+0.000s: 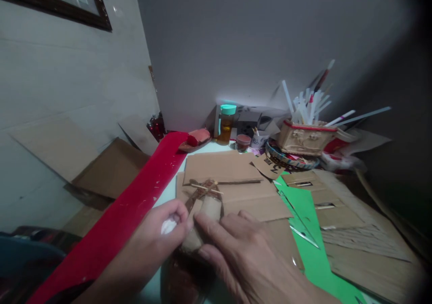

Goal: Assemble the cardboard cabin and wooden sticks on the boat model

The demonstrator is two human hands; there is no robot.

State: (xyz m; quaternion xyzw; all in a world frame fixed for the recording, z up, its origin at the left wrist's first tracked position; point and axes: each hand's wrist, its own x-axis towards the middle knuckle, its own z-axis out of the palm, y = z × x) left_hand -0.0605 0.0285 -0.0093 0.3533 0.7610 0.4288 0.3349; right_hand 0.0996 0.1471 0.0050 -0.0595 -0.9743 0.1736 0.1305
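My left hand (158,236) pinches a small white wad against the side of a small cardboard piece (205,214) with thin wooden sticks (205,188) crossed at its top. My right hand (249,254) lies flat over the piece's lower right, with the index finger pressing on it. The piece rests on stacked cardboard sheets (236,182). A dark brown round object (184,277) sits under both hands, partly hidden.
A long red strip (135,205) runs along the left. A green sheet (303,218) with a clear triangle ruler (300,230) lies to the right. At the back stand a teal-capped bottle (227,123), a small jar (243,142) and a box of sticks (305,135).
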